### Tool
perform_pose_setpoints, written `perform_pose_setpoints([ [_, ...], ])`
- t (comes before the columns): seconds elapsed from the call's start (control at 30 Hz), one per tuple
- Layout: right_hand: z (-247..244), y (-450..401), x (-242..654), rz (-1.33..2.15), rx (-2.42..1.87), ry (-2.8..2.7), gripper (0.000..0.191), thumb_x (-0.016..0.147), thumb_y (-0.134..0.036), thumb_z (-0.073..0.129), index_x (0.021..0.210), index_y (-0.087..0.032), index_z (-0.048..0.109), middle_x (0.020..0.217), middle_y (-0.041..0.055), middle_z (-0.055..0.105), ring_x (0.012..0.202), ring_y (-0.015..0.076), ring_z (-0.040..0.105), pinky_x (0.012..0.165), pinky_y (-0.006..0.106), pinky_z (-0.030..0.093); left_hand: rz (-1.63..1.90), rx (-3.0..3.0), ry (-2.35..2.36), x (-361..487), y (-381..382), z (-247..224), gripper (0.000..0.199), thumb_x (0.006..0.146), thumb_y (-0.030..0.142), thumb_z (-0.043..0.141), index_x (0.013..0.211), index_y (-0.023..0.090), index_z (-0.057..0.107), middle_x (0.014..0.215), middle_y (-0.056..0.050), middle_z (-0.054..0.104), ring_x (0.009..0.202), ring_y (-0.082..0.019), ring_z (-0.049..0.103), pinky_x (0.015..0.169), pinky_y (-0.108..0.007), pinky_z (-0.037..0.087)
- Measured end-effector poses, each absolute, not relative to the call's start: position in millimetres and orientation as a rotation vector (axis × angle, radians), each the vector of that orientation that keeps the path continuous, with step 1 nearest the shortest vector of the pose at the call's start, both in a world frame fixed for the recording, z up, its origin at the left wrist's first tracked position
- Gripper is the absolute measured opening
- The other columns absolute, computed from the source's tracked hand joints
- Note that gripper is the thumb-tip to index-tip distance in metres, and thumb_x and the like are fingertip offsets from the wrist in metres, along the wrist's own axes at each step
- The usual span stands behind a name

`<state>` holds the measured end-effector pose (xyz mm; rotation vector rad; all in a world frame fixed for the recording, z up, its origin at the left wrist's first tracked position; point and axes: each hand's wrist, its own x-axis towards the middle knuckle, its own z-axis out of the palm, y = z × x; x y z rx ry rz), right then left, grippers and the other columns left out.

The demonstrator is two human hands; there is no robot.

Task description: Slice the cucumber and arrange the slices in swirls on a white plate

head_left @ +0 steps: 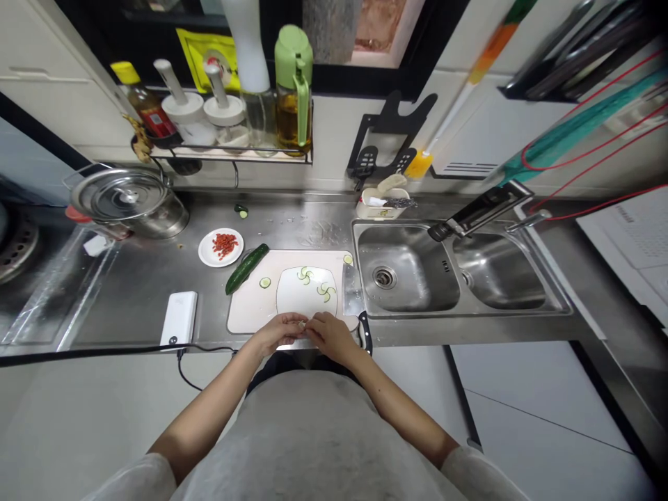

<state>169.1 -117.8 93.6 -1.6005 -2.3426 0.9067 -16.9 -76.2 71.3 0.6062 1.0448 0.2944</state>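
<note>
My left hand (282, 331) and my right hand (328, 335) meet at the near edge of the white plate (292, 303). Their fingertips are pinched together on a small pale piece that looks like a cucumber slice (302, 324), mostly hidden by the fingers. Two pinwheel shapes of thin cucumber pieces (327, 291) lie on the plate's far and right parts. Under the plate is a pale cutting board (248, 316), with a cucumber round (265, 282) left of the plate and a whole cucumber (247, 268) across its left edge. A knife (353, 292) rests along the board's right side.
A small plate of red berries (205, 255) and cucumber ends (241, 210) sit behind. A white power bank (179, 319) with a black cable lies left, near a steel pot (156, 216). To the right is a double sink (407, 309) with a faucet (483, 211).
</note>
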Motion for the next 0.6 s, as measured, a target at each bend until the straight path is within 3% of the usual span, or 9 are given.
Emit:
perform_pose_setpoints([
  [0.17, 86, -116, 169, 0.972, -1.649, -2.212, 0.018, 0.094, -0.024, 0.048, 0.096, -0.018, 0.065, 0.092, 0.0050, 0.062, 0.088, 0.0148, 0.053, 0.070, 0.024, 0.035, 0.353, 0.780, 1.021, -16, -71, 65, 0.043, 0.059, 0.028, 0.080, 0.096, 0.017, 0.061, 0.060, 0.007, 0.048, 0.054, -0.006, 0.047, 0.052, -0.019, 0.030],
  [0.27, 76, -110, 167, 1.052, -1.691, -2.113, 0.017, 0.092, -0.022, 0.050, 0.092, -0.016, 0.066, 0.087, 0.0046, 0.063, 0.080, 0.0133, 0.054, 0.069, 0.023, 0.036, 0.423, 0.999, 1.006, -13, -64, 56, 0.040, 0.062, 0.030, 0.078, 0.095, 0.016, 0.060, 0.058, 0.009, 0.040, 0.052, -0.005, 0.041, 0.054, -0.019, 0.033],
  [0.6, 59, -87, 159, 1.105, -1.880, -2.195, 0.021, 0.093, -0.024, 0.048, 0.095, -0.017, 0.068, 0.094, 0.0059, 0.069, 0.084, 0.0150, 0.059, 0.068, 0.024, 0.034, 0.264, 1.625, 1.205, -10, -44, 40, 0.026, 0.070, 0.020, 0.064, 0.096, 0.021, 0.061, 0.067, 0.005, 0.057, 0.061, -0.010, 0.052, 0.058, -0.022, 0.038],
])
